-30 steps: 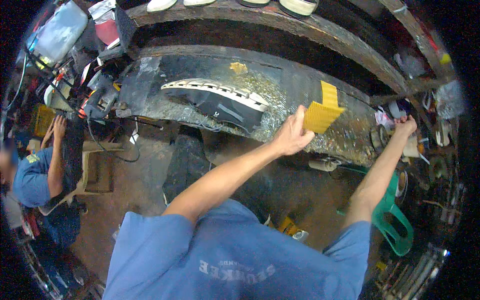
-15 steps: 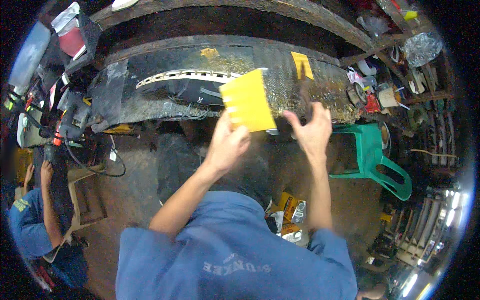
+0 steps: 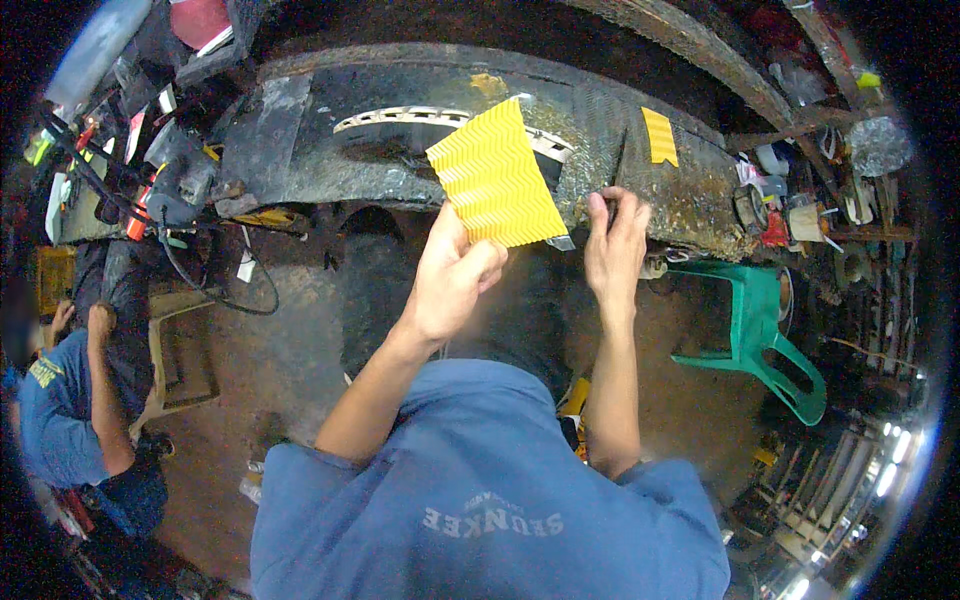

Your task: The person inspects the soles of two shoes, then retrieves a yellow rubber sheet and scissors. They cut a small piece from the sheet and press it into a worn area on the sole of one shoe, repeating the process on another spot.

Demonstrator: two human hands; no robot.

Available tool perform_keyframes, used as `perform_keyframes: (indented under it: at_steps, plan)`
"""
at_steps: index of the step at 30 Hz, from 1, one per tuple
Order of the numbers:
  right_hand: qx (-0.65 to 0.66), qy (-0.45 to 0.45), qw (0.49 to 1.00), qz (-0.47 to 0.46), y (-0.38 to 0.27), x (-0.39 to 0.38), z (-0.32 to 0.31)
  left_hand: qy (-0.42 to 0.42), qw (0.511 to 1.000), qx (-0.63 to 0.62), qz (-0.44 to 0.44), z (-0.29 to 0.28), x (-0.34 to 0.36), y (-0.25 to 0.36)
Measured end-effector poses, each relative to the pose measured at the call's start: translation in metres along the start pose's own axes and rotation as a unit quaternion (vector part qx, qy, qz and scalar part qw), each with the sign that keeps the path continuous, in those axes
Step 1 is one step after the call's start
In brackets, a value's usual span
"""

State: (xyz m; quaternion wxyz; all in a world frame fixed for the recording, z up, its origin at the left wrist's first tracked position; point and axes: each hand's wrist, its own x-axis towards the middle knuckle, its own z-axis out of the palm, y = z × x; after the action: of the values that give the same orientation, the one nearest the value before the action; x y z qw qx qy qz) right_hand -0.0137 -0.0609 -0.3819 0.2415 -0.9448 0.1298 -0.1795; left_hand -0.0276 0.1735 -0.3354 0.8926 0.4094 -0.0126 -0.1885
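Observation:
A yellow sheet (image 3: 495, 180) with a zigzag surface stands tilted above the near edge of the bench, pinched at its lower left corner by my left hand (image 3: 450, 275), thumb and fingers closed. To its right, my right hand (image 3: 615, 245) has thumb and fingers drawn together round a thin dark blade-like tool (image 3: 621, 158) that points away from me; its lower end is hidden by the fingers. Behind the sheet lies a black shoe with a pale curved sole (image 3: 400, 118) with gaps along its edge, partly covered by the sheet.
A smaller yellow piece (image 3: 660, 138) lies on the worn dark bench (image 3: 300, 180). A green plastic chair (image 3: 745, 330) stands at the right. Cables and a dark power tool (image 3: 180, 188) sit at the left, where another person (image 3: 70, 400) is seated. Tape rolls and clutter fill the bench's right end.
My right hand's fingers have closed round the dark tool from a spread pose. The view has shifted, so the bench sits farther right. The yellow sheet stays in my left hand.

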Motion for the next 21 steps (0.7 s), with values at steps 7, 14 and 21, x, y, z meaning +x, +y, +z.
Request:
perform_keyframes:
  at_steps: [7, 14, 21]
  plan:
    - [0.073, 0.016, 0.995, 0.062, -0.004, -0.010, -0.002, 0.020, 0.999, 0.032, 0.029, 0.000, -0.005, 0.002]
    - [0.041, 0.020, 0.992, 0.116, -0.008, -0.004, -0.006, 0.044, 0.996, 0.071, 0.034, 0.005, -0.005, 0.005]
    - [-0.135, -0.154, 0.975, 0.081, 0.015, 0.020, -0.021, 0.048, 0.990, 0.102, 0.079, 0.014, -0.005, 0.009]
